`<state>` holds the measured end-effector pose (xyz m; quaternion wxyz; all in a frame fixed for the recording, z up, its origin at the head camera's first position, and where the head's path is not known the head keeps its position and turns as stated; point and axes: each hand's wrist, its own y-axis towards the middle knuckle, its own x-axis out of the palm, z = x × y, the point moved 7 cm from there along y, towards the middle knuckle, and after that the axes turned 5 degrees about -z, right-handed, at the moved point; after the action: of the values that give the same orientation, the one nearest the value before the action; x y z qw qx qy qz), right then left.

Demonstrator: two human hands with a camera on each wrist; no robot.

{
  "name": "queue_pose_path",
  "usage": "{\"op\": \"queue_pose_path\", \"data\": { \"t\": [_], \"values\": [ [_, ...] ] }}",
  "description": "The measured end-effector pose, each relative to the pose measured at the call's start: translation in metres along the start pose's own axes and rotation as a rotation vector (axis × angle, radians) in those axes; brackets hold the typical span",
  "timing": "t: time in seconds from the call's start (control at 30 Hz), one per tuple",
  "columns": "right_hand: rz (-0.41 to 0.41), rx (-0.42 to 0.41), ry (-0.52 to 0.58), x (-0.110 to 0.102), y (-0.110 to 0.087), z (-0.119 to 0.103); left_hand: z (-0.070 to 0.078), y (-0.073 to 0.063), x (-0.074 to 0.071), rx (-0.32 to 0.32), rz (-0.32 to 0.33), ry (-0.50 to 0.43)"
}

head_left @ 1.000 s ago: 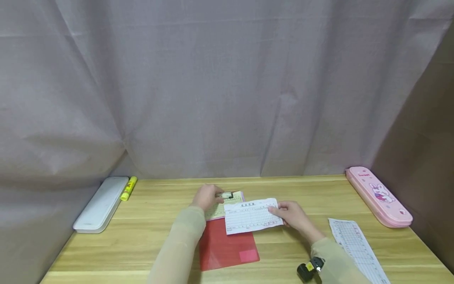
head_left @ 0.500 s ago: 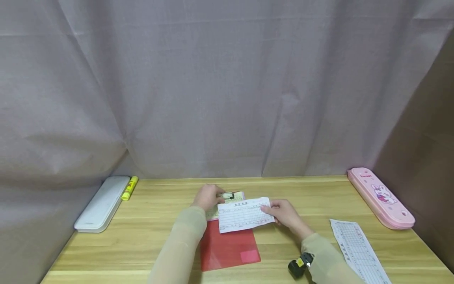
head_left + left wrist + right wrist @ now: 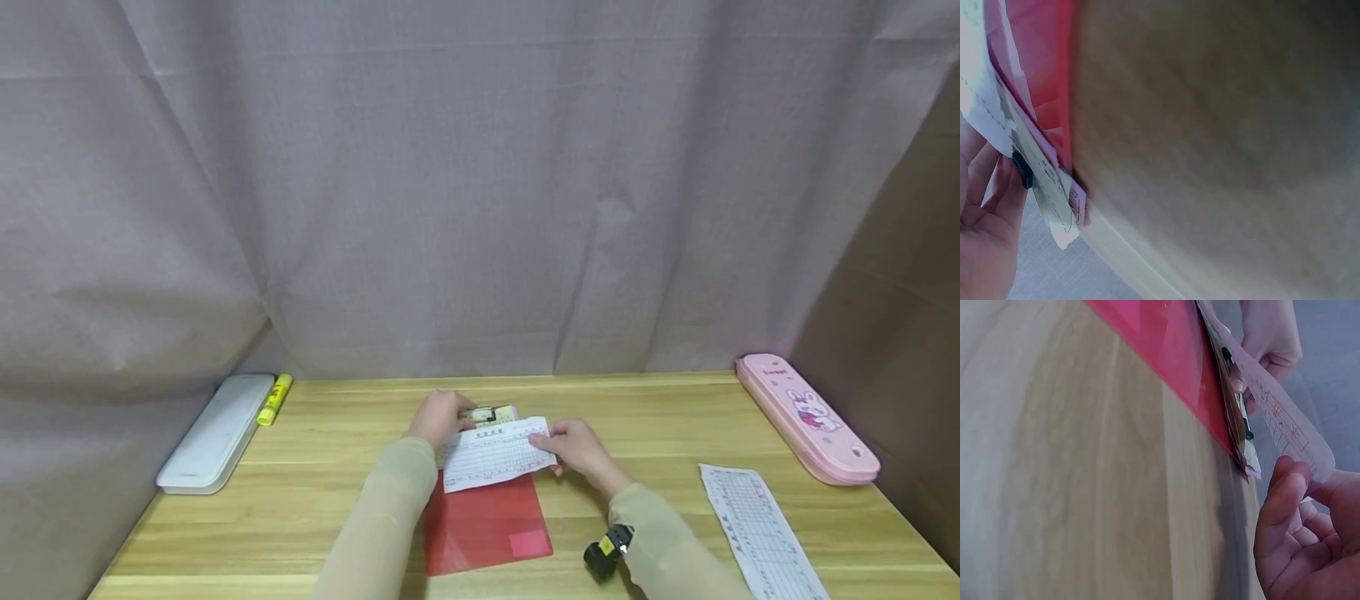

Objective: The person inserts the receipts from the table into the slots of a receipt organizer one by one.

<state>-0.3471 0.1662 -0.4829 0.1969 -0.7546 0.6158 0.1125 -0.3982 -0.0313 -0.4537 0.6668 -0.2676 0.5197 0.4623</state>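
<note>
A red translucent clipboard (image 3: 483,529) lies in the middle of the table, with yellowish and pink-edged slips (image 3: 504,414) at its top. My left hand (image 3: 437,418) grips the clip (image 3: 483,414) at its upper edge; in the left wrist view the clip's black end (image 3: 1022,169) shows beside the fingers. Between thumb and fingers, my right hand (image 3: 581,450) pinches the right end of a white printed form (image 3: 491,458). The form overlaps the slips and the upper clipboard, its top edge just below the clip. Seen from the right wrist, the form (image 3: 1291,428) curves above the clipboard.
Another printed sheet (image 3: 761,529) lies at the right, near a pink pencil case (image 3: 806,417) with a rabbit picture. A white case (image 3: 216,433) and a yellow glue stick (image 3: 273,400) are at the far left. A grey curtain (image 3: 480,192) stands behind the table.
My right hand has moved left with the white form, which now covers more of the slips and sits closer to the clip. The left hand has stayed at the clip.
</note>
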Motion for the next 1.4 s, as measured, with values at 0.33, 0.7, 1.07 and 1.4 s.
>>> {"op": "queue_pose_path", "data": {
  "t": [0.33, 0.7, 1.07, 1.4],
  "values": [
    [-0.019, 0.07, 0.125, 0.017, 0.005, 0.0, 0.004, -0.002, -0.002, 0.067, 0.045, 0.022],
    [-0.032, 0.05, 0.148, 0.027, 0.006, -0.009, 0.002, -0.002, -0.003, 0.092, 0.078, 0.005],
    [0.002, 0.086, 0.119, 0.035, 0.015, -0.003, 0.006, -0.001, 0.0, 0.076, 0.052, 0.018],
    [-0.002, 0.066, -0.035, 0.04, 0.02, -0.009, 0.009, 0.004, 0.01, 0.076, 0.033, 0.145]
  ]
}}
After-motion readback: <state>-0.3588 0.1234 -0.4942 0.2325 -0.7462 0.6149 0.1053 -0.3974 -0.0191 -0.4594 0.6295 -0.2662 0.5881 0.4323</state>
